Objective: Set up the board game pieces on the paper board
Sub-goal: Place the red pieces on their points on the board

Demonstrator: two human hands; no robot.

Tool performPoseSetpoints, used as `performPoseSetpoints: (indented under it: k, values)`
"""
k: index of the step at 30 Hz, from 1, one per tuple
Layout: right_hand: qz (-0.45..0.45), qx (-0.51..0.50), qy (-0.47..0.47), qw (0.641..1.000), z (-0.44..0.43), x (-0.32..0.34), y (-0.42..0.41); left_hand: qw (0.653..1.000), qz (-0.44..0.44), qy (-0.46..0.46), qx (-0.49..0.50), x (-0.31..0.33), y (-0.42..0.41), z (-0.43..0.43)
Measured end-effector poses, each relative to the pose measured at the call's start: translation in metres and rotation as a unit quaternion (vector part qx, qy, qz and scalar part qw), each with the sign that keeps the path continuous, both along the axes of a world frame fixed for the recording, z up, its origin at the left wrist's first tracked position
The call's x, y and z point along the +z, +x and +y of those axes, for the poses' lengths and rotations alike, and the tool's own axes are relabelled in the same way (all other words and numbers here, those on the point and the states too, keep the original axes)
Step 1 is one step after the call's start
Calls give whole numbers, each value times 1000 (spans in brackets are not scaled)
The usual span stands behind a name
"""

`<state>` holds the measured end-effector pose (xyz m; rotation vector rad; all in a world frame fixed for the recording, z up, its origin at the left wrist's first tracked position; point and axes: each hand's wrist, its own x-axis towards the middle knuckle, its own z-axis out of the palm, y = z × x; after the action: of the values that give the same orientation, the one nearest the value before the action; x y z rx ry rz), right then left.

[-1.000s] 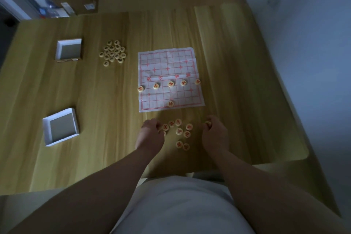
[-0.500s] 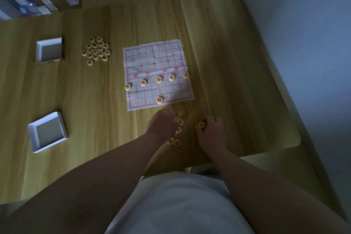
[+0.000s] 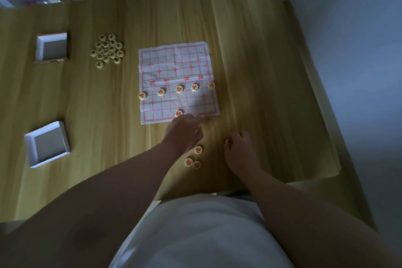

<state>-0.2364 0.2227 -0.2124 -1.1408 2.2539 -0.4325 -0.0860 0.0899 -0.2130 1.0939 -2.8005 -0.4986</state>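
Two white trays lie at the left of the surface (image 3: 261, 72), one farther off (image 3: 52, 47) and one nearer (image 3: 46, 143), well apart. About sixteen black pieces (image 3: 107, 50) sit in one tight heap just right of the farther tray, with one at the near edge of the heap slightly apart from the rest.

One paper board (image 3: 174, 61) with a red grid lies flat near the middle. Five red pieces (image 3: 179, 88) stand on it in a slanting row just below its middle band; the leftmost and rightmost sit at the paper's edges. One lone piece (image 3: 179, 113) rests on the near rows, about midway across.

One left hand (image 3: 183, 133) reaches over the board's near edge, just beside the lone piece. Its fingers (image 3: 201, 118) stretch toward the right and are blurred, so I cannot tell whether they hold anything.

Three loose pieces (image 3: 194, 159), red-marked, lie on the bare surface between the two wrists, two touching and one just above them.

One right hand (image 3: 241, 150) hangs near the surface's front edge, its fingers (image 3: 237, 136) curled in and pinching a pale piece (image 3: 227, 141) at their tips.
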Motion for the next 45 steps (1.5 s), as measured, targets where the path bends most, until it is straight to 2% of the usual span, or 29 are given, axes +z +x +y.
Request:
performPoseSetpoints:
  k: [3,5,8,11,16,18,22,26,32,36,38,41,45]
  values:
    - [-14,87,-7,996,0,3,7,986,81,76,122,4,13,-13]
    - [-24,154,-14,988,4,3,19,973,99,114,172,8,25,-19]
    - [-30,193,-23,981,7,2,32,955,109,141,235,7,41,-23]
    - [-19,191,-31,981,0,-1,35,949,95,163,252,6,52,-19]
    - [-17,105,-35,994,-10,-2,42,950,89,159,254,8,61,-14]
    - [-17,84,-27,996,-10,-3,42,960,79,147,227,8,62,-14]
    - [-14,64,-33,997,-9,-4,43,993,31,92,74,10,54,-14]
    - [4,64,-43,997,-10,-4,47,998,-33,25,-50,12,37,-16]
    - [15,36,-41,998,-4,-4,41,990,-72,17,-117,5,29,-18]
    - [25,40,-40,998,-3,-5,38,990,-48,25,-129,1,31,-16]
    - [33,54,-42,997,-5,-4,38,996,-3,40,-85,4,32,-16]
    - [53,104,-58,991,-15,-1,42,990,90,69,79,12,40,-25]
    - [67,210,-83,972,-34,-2,57,974,109,91,175,13,70,-34]
